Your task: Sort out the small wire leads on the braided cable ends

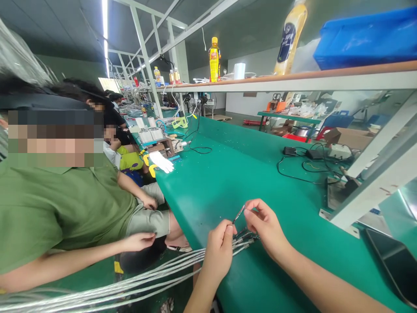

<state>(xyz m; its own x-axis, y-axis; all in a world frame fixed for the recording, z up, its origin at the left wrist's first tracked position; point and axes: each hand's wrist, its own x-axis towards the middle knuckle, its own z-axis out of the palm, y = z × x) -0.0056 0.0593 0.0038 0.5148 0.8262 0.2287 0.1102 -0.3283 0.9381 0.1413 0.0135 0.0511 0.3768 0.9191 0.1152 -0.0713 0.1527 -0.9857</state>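
Pinching cable end (239, 214) | between left hand (219, 252), right hand (264, 226) (bundle (130, 284) trailing left)

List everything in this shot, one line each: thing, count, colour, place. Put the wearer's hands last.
Bundle of thin grey cables: one bundle, grey, running from lower left to the hands.
Single thin cable end: one, grey, pinched between both hands.
Green bench mat: one, green, centre.
White glove: one, white, on the bench farther back.
Black adapters with cords: two, black, bench right.
Yellow drink bottle: one, yellow, upper shelf.
Blue plastic bin: one, blue, shelf right.
Seated person in green shirt: one, left.
Left hand: gripping the bundle.
Right hand: pinching the cable end.
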